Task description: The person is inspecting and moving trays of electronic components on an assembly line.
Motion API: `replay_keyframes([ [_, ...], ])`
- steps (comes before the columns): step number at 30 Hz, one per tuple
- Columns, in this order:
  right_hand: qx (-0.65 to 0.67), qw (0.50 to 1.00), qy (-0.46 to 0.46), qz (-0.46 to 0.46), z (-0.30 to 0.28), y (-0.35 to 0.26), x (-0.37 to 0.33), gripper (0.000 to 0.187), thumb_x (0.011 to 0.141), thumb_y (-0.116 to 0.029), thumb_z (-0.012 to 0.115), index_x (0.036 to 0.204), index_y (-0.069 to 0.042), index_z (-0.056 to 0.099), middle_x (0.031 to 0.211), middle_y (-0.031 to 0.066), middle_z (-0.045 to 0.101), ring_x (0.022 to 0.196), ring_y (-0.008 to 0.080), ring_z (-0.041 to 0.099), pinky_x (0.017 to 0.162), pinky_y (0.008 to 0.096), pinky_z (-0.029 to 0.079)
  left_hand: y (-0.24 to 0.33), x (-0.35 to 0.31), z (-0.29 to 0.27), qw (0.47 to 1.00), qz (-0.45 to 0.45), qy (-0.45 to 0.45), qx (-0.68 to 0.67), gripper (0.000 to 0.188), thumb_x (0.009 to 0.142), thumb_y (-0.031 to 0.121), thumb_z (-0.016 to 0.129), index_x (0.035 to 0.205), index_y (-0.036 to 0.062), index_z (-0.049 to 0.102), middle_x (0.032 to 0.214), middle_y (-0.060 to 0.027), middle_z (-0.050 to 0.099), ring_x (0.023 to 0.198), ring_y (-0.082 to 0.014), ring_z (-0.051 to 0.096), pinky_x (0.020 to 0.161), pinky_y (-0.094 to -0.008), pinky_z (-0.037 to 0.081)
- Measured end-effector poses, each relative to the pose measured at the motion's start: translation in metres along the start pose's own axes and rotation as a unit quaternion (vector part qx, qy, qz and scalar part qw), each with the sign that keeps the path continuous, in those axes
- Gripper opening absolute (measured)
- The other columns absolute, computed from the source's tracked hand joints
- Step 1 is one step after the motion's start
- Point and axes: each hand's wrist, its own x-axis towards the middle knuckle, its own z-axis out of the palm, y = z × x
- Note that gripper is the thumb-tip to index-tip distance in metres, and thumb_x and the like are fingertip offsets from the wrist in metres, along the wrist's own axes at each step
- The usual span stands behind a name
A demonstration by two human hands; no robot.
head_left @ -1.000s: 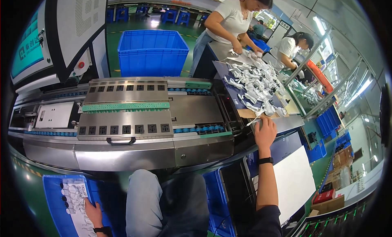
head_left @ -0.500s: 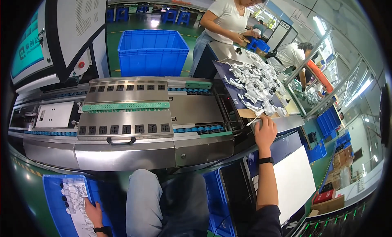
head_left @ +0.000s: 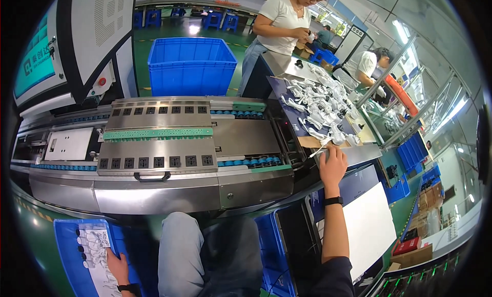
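Observation:
At the lower left, my left hand [head_left: 118, 269] lies over a blue bin [head_left: 61, 246], thumb apart from the fingers. Its fingertips touch the edge of a white layer with white power adapters [head_left: 88, 248] and cables on it; no grasp shows. My right hand [head_left: 333, 166] rests on the near edge of the worktable, open, its fingers laid forward beside a loose white cable end [head_left: 319, 151]. Just beyond it, a heap of white adapters with coiled cables [head_left: 320, 105] covers a dark blue mat. Both wrists wear dark bands.
A metal fixture with rows of black sockets [head_left: 156, 148] sits on the conveyor before me. Behind it stands a large blue crate [head_left: 192, 66]. A machine with a screen [head_left: 38, 56] is at left. Two people work beyond the heap. A white board [head_left: 369, 228] lies beside my right forearm.
My hands stay where they were. The nearer person has raised their hands and brought them together; the farther person has shifted, with an arm now stretched forward.

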Motion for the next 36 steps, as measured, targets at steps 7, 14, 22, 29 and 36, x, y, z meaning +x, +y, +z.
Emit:
replay_keyframes([
  [7, 0.006, 1.000, 0.002, -0.002, 0.000, 0.000, 0.000, 0.030, 0.087, -0.025, 0.067, 0.115, -0.014, 0.067, 0.125, 0.0034, 0.063, 0.118, 0.0289, 0.055, 0.101, 0.0436, 0.042, -0.009, 0.001, 0.006, 1.000, 0.006, 0.005, -0.008, 0.063, 0.083, 0.010, 0.067, 0.137, -0.0106, 0.044, 0.123, -0.0356, 0.058, 0.115, -0.0517, 0.055, 0.100, -0.0503, 0.044],
  [14, -0.005, 1.000, 0.016, -0.019, -0.002, -0.001, 0.000, 0.029, 0.088, -0.022, 0.066, 0.116, -0.013, 0.066, 0.124, 0.0064, 0.065, 0.114, 0.0319, 0.058, 0.099, 0.0443, 0.044, -0.010, 0.002, 0.005, 1.000, 0.006, -0.003, -0.002, 0.062, 0.084, 0.011, 0.067, 0.137, -0.0103, 0.044, 0.124, -0.0358, 0.058, 0.115, -0.0518, 0.055, 0.100, -0.0503, 0.044],
  [22, -0.003, 1.000, 0.016, -0.016, -0.002, -0.002, 0.000, 0.029, 0.088, -0.023, 0.066, 0.115, -0.013, 0.066, 0.123, 0.0066, 0.066, 0.114, 0.0320, 0.058, 0.098, 0.0444, 0.044, -0.016, 0.001, 0.011, 0.999, 0.026, 0.025, 0.004, 0.061, 0.084, 0.011, 0.067, 0.137, -0.0096, 0.045, 0.122, -0.0354, 0.059, 0.113, -0.0517, 0.056, 0.098, -0.0502, 0.045],
  [29, -0.006, 1.000, 0.003, -0.002, 0.001, 0.001, 0.000, 0.031, 0.087, -0.024, 0.068, 0.116, -0.013, 0.066, 0.124, 0.0047, 0.064, 0.117, 0.0301, 0.056, 0.100, 0.0441, 0.043, -0.010, 0.001, 0.006, 1.000, 0.021, 0.007, 0.003, 0.063, 0.084, 0.012, 0.067, 0.139, -0.0094, 0.043, 0.123, -0.0351, 0.059, 0.114, -0.0512, 0.056, 0.099, -0.0500, 0.045],
  [36, -0.005, 1.000, -0.001, -0.003, 0.001, 0.000, 0.000, 0.032, 0.086, -0.025, 0.069, 0.116, -0.013, 0.066, 0.125, 0.0038, 0.063, 0.118, 0.0292, 0.056, 0.100, 0.0438, 0.043, -0.015, 0.002, 0.010, 1.000, 0.012, 0.008, 0.006, 0.066, 0.084, 0.013, 0.067, 0.141, -0.0092, 0.041, 0.125, -0.0348, 0.058, 0.116, -0.0508, 0.055, 0.101, -0.0502, 0.044],
])
